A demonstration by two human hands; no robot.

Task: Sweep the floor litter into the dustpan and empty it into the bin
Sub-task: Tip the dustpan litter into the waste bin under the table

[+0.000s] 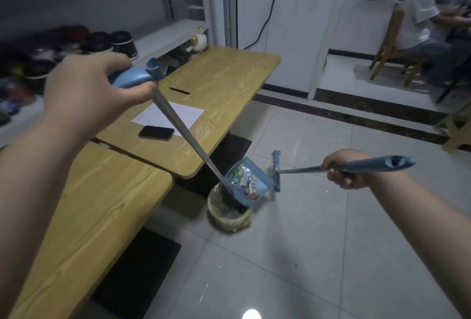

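My left hand [94, 89] grips the blue handle of a long-handled dustpan. Its grey pole slants down to the blue pan [262, 181], which hangs tilted just above the bin. Colourful litter [243, 178], mostly wrappers, lies inside the pan. The woven bin [229, 219] stands on the floor beside the table's dark base. My right hand [344, 169] holds the blue handle of the broom. The broom's head [276, 170] is off the floor, right beside the pan's right edge.
Two wooden tables [216, 76] stand to the left, with a phone [156, 132], a sheet of paper [178, 114] and a pen on the far one. Shelves with caps line the left wall. A person sits on a wooden chair [390, 46] at the far right. Grey tiled floor [305, 255] spreads ahead.
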